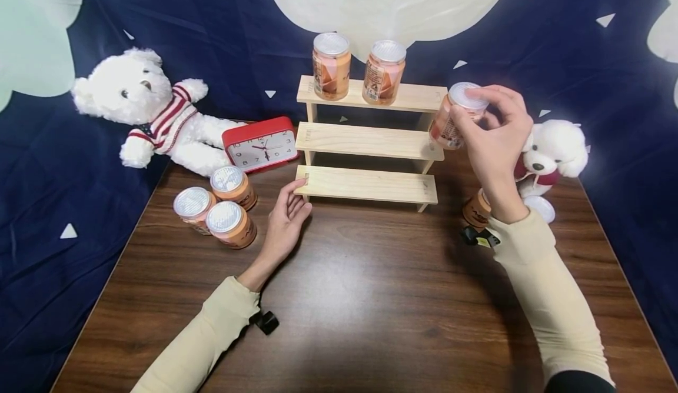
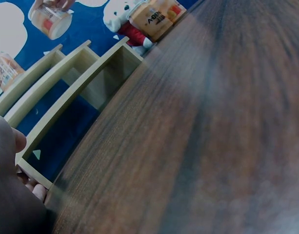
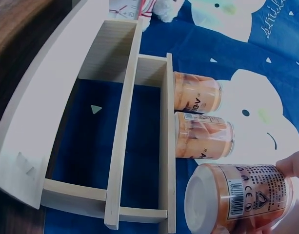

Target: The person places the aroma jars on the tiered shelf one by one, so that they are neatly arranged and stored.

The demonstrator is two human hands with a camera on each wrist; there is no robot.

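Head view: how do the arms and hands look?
The left sleeve and right sleeve are cream; black fabric shows beyond the right one. A small black device sits beside the left; another, with a yellow-green patch, beside the right. Left hand and right hand wear no gloves.

The rack looks smooth matt wood, each jar glossy plastic, the tabletop sheeny wood-grain.

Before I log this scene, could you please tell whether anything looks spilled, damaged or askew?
Nothing stands out: the two orange cylindrical jars on the pale wooden three-tier shelf stand upright, and no spill or damage shows.
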